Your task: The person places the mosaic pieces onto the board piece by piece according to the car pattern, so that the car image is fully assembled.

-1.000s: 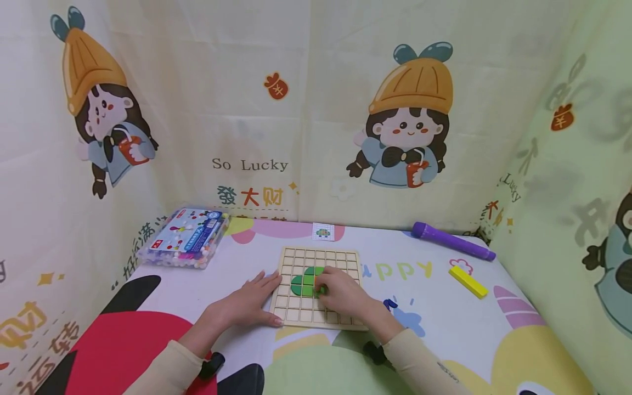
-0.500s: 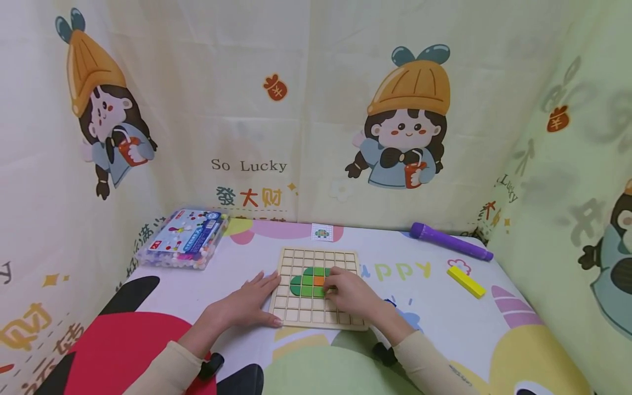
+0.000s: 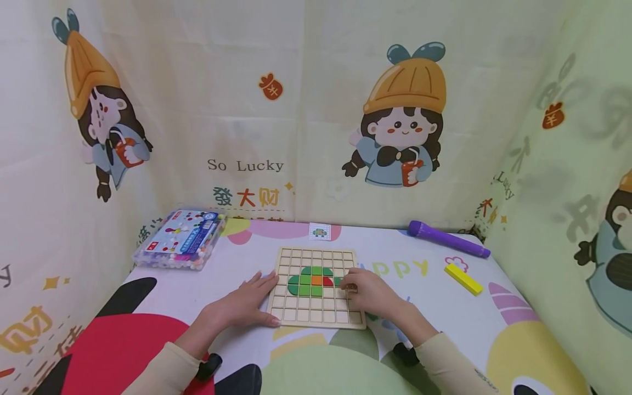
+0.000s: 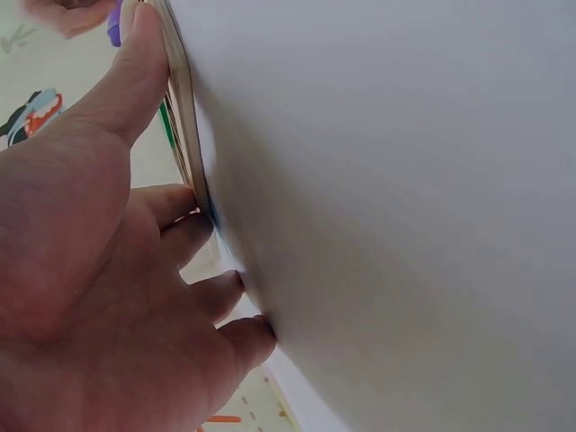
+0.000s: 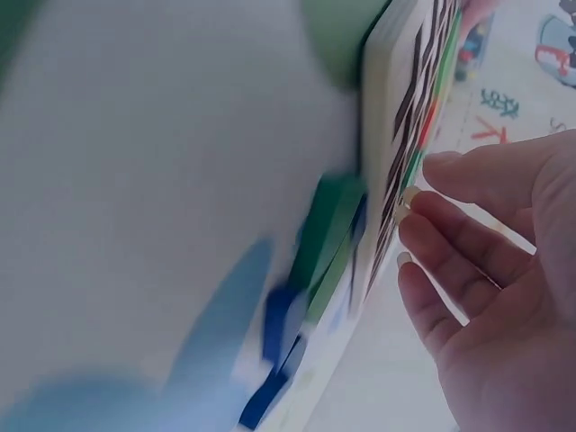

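A square wooden grid board (image 3: 296,315) lies on the table. In its cells sits a cluster of green tiles (image 3: 305,280), with an orange tile (image 3: 316,280) and a red tile (image 3: 327,281) at its right. My left hand (image 3: 242,303) rests along the board's left edge, thumb at the near corner and fingers extended; the left wrist view shows the fingertips (image 4: 247,337) down on the table. Over the board's right columns, my right hand (image 3: 372,293) pinches a dark green tile (image 3: 338,281) between thumb and curled fingers. The thumb partly covers that tile in the right wrist view.
Loose green blocks (image 5: 328,234) and blue blocks (image 5: 281,319) lie right of the board, mostly behind my right hand in the head view. A small picture card (image 3: 320,232) is behind the board. Around it are a bead box (image 3: 180,238), purple microphone (image 3: 446,240) and yellow bar (image 3: 463,279).
My right hand has moved rightward across the board with the dark green tile, uncovering the orange tile and then the red tile. The left hand stays at the board's left edge.
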`<state>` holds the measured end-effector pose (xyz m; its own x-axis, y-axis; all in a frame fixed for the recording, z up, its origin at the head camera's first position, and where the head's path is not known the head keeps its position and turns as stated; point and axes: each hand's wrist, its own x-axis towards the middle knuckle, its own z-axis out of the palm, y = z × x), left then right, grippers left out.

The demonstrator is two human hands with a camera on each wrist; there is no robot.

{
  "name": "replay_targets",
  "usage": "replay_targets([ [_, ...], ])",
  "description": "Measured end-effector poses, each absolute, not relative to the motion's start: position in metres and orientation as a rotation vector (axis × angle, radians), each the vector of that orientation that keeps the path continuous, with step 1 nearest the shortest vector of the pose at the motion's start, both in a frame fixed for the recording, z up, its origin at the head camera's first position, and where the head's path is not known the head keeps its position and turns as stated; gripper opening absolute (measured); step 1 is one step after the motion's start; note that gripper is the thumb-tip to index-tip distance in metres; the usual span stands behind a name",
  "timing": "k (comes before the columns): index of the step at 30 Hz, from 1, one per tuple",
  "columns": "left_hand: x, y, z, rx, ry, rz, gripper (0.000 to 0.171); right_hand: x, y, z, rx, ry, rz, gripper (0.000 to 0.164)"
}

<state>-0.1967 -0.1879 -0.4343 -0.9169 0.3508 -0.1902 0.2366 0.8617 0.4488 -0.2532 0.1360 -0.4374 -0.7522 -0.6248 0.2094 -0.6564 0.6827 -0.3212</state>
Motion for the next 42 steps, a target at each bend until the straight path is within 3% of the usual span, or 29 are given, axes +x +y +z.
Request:
replay_targets([
  [11,-0.198,-0.188,-0.437,0.425,2.777,0.614,0.106,-0.254,0.168,-0.437,1.042,-2.825,0.552,0.013],
  [22,-0.199,-0.19,-0.438,0.446,2.779,0.613,0.106,-0.248,0.191,-0.433,1.062,-2.907,0.585,0.02],
  [42,-0.199,-0.19,-0.438,0.44,2.778,0.611,0.107,-0.243,0.196,-0.44,1.065,-2.856,0.471,0.021],
])
